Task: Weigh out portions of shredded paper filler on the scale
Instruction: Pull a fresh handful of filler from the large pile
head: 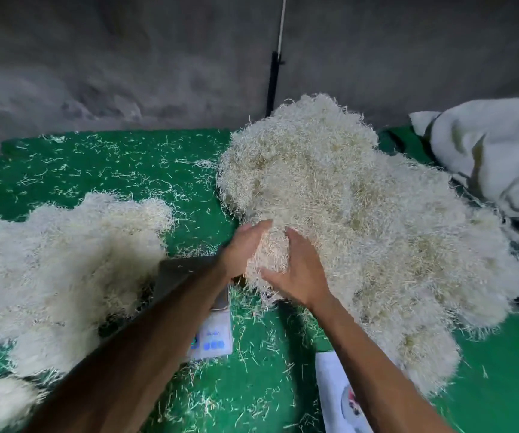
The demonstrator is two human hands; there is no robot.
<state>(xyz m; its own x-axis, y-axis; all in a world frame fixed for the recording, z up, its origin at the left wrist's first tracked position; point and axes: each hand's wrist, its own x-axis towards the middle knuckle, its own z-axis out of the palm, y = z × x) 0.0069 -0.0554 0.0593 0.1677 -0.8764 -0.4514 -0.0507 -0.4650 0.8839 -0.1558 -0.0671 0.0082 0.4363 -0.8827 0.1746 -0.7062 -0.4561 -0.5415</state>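
head view puts us over a green mat [120,160] strewn with stray strands. our left hand [245,248] and right hand [295,270] face each other and cup a clump of shredded paper [267,254] between the palms, fingers curved round it, so both hands hold the same handful. the grip is fairly narrow, closed in on the clump and not spread wide.

the clump is at the near edge of the big pile [361,220], which lies beyond the grip and off to its right. we cannot tell whether the handful has come free of the pile or only touches it.

the scale [214,332] sits just below and toward us from the grip, slightly to its left, partly hidden under our left forearm. its steel pan shows dimly beneath that arm, and the white front with blue buttons is nearest us. the display is too blurred to read.

so the coming move, as we judge it, is short: draw the handful back toward us and a little left, then lower it onto the pan. our left hand is nearer the scale.

a second pile [64,260] lies well to the left of the grip, probably portions already weighed. a white sack [495,157] sits far right.
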